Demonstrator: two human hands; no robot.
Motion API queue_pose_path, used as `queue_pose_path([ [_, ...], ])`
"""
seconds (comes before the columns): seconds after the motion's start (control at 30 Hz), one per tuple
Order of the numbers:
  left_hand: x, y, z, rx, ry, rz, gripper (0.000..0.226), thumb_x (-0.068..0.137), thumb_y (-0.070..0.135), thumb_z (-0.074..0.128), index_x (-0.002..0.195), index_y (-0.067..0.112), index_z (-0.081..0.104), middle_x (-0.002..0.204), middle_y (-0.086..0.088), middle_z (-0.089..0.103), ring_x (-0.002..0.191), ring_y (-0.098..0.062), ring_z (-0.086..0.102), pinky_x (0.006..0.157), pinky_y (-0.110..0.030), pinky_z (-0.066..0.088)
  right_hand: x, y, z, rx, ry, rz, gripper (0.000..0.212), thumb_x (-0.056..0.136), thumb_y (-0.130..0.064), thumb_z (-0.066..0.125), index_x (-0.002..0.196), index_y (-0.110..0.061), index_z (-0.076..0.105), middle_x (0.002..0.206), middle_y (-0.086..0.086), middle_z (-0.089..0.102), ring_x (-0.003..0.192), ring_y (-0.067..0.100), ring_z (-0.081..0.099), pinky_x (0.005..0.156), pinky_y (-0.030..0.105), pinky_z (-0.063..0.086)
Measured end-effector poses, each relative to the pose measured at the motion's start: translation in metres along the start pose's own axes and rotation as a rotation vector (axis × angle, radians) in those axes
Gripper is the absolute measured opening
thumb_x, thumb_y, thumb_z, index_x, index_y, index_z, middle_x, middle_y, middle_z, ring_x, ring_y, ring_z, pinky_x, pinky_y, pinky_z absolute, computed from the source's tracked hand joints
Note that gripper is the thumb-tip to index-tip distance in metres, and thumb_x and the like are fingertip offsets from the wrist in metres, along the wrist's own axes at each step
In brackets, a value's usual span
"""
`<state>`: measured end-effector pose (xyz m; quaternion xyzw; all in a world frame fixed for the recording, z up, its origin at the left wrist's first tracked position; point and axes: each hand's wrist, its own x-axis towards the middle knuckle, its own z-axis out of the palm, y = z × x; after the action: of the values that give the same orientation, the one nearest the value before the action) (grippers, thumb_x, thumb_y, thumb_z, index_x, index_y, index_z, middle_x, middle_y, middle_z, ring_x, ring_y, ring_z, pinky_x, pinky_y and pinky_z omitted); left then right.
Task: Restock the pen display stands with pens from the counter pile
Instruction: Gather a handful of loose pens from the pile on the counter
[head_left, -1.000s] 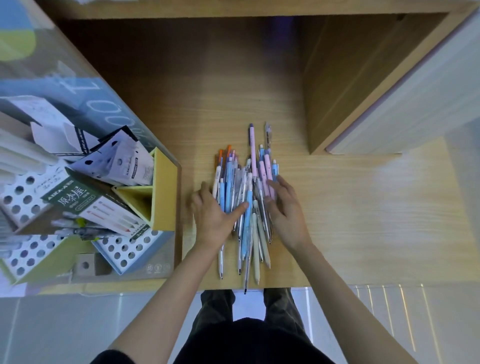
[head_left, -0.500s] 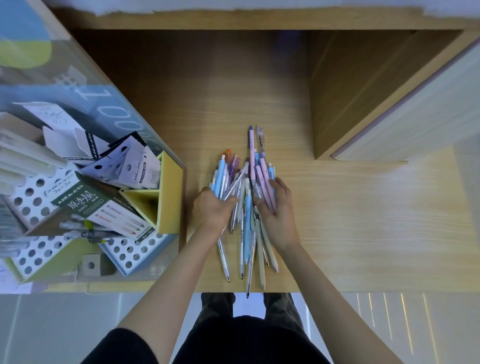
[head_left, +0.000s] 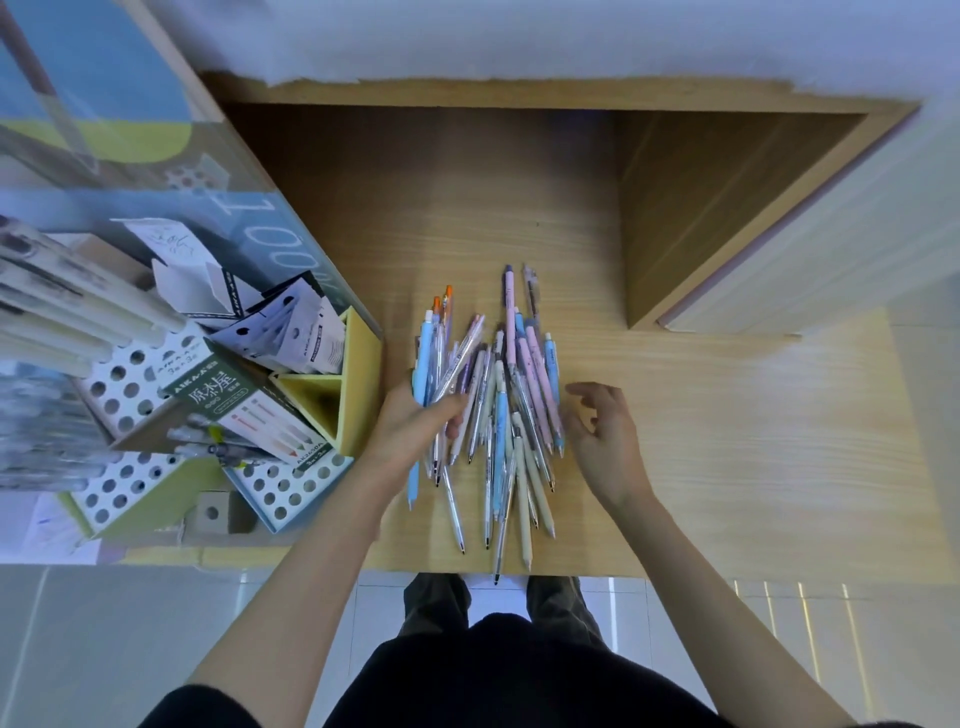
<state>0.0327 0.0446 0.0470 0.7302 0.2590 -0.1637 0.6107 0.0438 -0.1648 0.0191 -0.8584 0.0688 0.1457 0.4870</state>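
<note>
Pen pile (head_left: 501, 415) lies btwn hands, near counter's (head_left: 753, 457) front edge. L hand (head_left: 415, 423) grasps a bunch at its left side; R hand (head_left: 605, 441) loose, holding nothing, just right.

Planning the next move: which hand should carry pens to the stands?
Left. The left hand grips a bunch of pens and sits nearest the display stands; the right hand is open, beyond the pile.

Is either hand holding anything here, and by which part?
The left hand grips a bunch of pens around mid-barrel, at the left edge of the pen pile. The right hand is open beside the pile, holding nothing.
</note>
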Motion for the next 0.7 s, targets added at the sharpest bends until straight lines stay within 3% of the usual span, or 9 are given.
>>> queue_pose_path([
  [0.07,-0.009,0.003,-0.001,-0.044,-0.065,0.007,0.013,0.085,0.009,0.062,0.076,0.010,0.053,0.050,0.000,0.054,0.054,-0.015,0.052,0.065,-0.016,0.049,-0.009,-0.014,-0.001,0.163,-0.010,0.022,0.031,0.095,-0.034,0.055,0.123,-0.021,0.055,0.125,-0.003,0.051,0.110,0.009,0.053,0.080,0.009,0.042],
  [0.2,-0.025,0.013,0.000,-0.094,-0.290,-0.017,0.013,0.083,0.004,0.066,0.077,0.009,0.055,0.054,-0.004,0.054,0.052,-0.017,0.051,0.061,-0.027,0.047,-0.001,-0.070,-0.006,0.396,-0.168,-0.078,0.065,0.083,-0.064,0.053,0.141,-0.042,0.033,0.146,-0.019,0.036,0.131,-0.001,0.038,0.101,0.021,0.037],
  [0.3,-0.033,0.021,0.003,-0.129,-0.418,0.001,0.012,0.082,0.004,0.068,0.083,0.010,0.058,0.057,-0.004,0.055,0.053,-0.016,0.051,0.052,-0.025,0.046,0.009,-0.105,-0.002,0.324,-0.252,-0.174,0.078,0.084,-0.058,0.057,0.149,-0.037,0.019,0.156,-0.016,0.017,0.140,-0.002,0.023,0.111,0.023,0.025],
  [0.37,-0.037,0.024,0.006,-0.149,-0.430,-0.012,0.013,0.080,0.005,0.069,0.086,0.011,0.059,0.058,-0.003,0.056,0.053,-0.016,0.052,0.052,-0.026,0.046,0.010,-0.114,0.001,0.291,-0.214,-0.210,0.058,0.091,-0.040,0.058,0.143,-0.022,0.038,0.149,-0.010,0.034,0.123,-0.015,0.037,0.106,0.014,0.030],
  [0.4,-0.038,0.025,0.007,-0.152,-0.425,-0.018,0.013,0.080,0.004,0.069,0.086,0.011,0.059,0.058,-0.003,0.057,0.053,-0.016,0.053,0.051,-0.027,0.046,0.010,-0.114,0.002,0.288,-0.187,-0.225,0.042,0.094,-0.032,0.057,0.133,-0.017,0.050,0.138,-0.007,0.047,0.113,-0.014,0.046,0.101,0.017,0.037],
  [0.47,-0.041,0.025,0.009,-0.129,-0.411,-0.015,0.012,0.081,0.001,0.067,0.083,0.008,0.057,0.057,-0.004,0.057,0.052,-0.017,0.053,0.050,-0.028,0.045,0.007,-0.112,0.004,0.310,-0.181,-0.237,0.023,0.097,-0.022,0.053,0.117,-0.013,0.061,0.113,-0.002,0.062,0.104,0.004,0.057,0.093,0.026,0.043],
  [0.53,-0.043,0.023,0.010,-0.105,-0.396,-0.010,0.012,0.081,-0.001,0.066,0.080,0.007,0.056,0.056,-0.005,0.056,0.051,-0.017,0.052,0.049,-0.028,0.045,0.004,-0.109,0.005,0.363,-0.224,-0.226,0.021,0.099,-0.017,0.049,0.112,-0.010,0.063,0.106,0.001,0.065,0.102,0.014,0.063,0.093,0.028,0.046],
  [0.7,-0.050,0.008,0.016,-0.170,-0.330,-0.070,0.012,0.079,0.001,0.067,0.081,0.007,0.057,0.057,-0.003,0.058,0.051,-0.017,0.051,0.049,-0.027,0.044,0.004,-0.097,0.011,0.304,-0.340,-0.202,0.023,0.099,-0.021,0.048,0.112,-0.015,0.066,0.113,-0.011,0.064,0.105,-0.002,0.059,0.093,0.013,0.041],
])
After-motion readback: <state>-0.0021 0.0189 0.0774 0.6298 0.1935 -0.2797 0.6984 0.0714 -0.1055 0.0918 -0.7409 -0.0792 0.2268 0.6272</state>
